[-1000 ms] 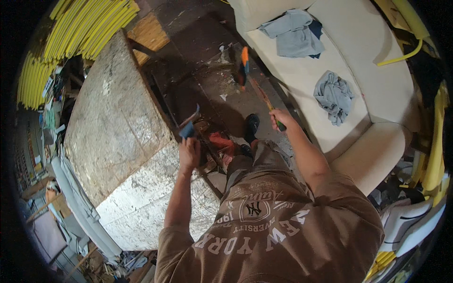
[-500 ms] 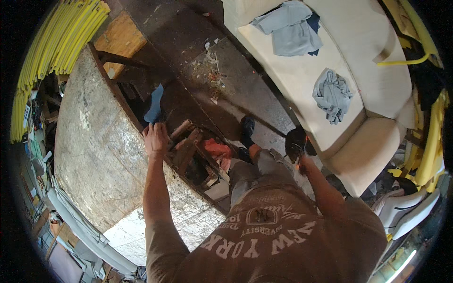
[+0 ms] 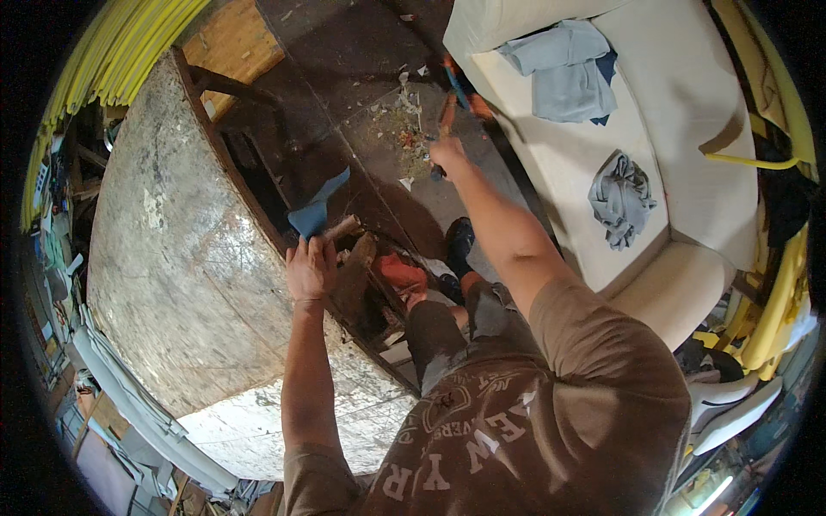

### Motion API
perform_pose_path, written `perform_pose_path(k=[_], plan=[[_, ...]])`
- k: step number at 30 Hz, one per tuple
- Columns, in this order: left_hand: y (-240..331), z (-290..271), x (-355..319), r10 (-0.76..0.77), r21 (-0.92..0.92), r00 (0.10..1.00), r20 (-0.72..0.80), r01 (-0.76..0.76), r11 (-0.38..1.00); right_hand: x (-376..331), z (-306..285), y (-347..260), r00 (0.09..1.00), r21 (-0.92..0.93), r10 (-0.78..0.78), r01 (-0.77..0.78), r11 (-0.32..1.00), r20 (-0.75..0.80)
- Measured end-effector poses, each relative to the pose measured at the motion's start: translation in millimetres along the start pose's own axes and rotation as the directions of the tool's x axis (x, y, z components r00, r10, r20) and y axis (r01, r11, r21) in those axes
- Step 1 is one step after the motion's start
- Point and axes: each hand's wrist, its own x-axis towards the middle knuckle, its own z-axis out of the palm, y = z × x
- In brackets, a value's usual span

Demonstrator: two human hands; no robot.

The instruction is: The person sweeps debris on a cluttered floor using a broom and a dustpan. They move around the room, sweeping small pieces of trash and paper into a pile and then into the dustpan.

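Note:
My left hand (image 3: 311, 270) rests at the worn worktable's edge, its fingers closed on the lower end of a blue strip of material (image 3: 320, 206). The strip stands up past the fingertips and bends at its top. My right hand (image 3: 446, 156) is raised over the floor, right of the strip and apart from it. Its fingers wrap round a hand tool (image 3: 446, 116) with an orange shaft and a dark end below the fist. Blue and orange patches show at the tool's far end; I cannot make out its kind.
The worktable (image 3: 185, 258) has a scuffed top; wood pieces (image 3: 353, 267) and a red cloth (image 3: 402, 277) lie under its edge. A cream sofa (image 3: 559, 155) at right bears folded grey fabric (image 3: 572, 82) and a crumpled grey cloth (image 3: 621, 199). Debris (image 3: 409, 125) litters the floor.
My right hand has swung forward and left, from beside the sofa's near end to over the littered floor. The blue strip now leans further right, still in my left hand.

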Motion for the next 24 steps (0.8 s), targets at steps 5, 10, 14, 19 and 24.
perform_pose_path(k=[5,10,14,19,24], plan=[[7,-7,8,0.031,-0.025,0.999,-0.024,-0.031,0.999,-43,-55,8,0.976,-0.239,-0.188,0.209,0.948,0.107],[1,-6,-4,-0.008,-0.016,1.000,0.004,0.008,1.000,-163,-117,120,0.948,0.119,-0.268,0.250,0.961,0.172],[0,-4,-1,0.017,-0.022,1.000,0.000,-0.017,1.000,-161,-111,174,0.838,-0.320,-0.534,0.478,0.818,-0.113],[6,-4,5,0.022,-0.013,1.000,0.015,-0.022,1.000,-81,-43,108,0.950,-0.384,-0.281,0.211,0.899,-0.136],[7,-6,4,0.036,0.008,0.999,-0.027,-0.036,0.999,-80,-20,15,0.942,-0.327,-0.304,0.335,0.884,0.144]])
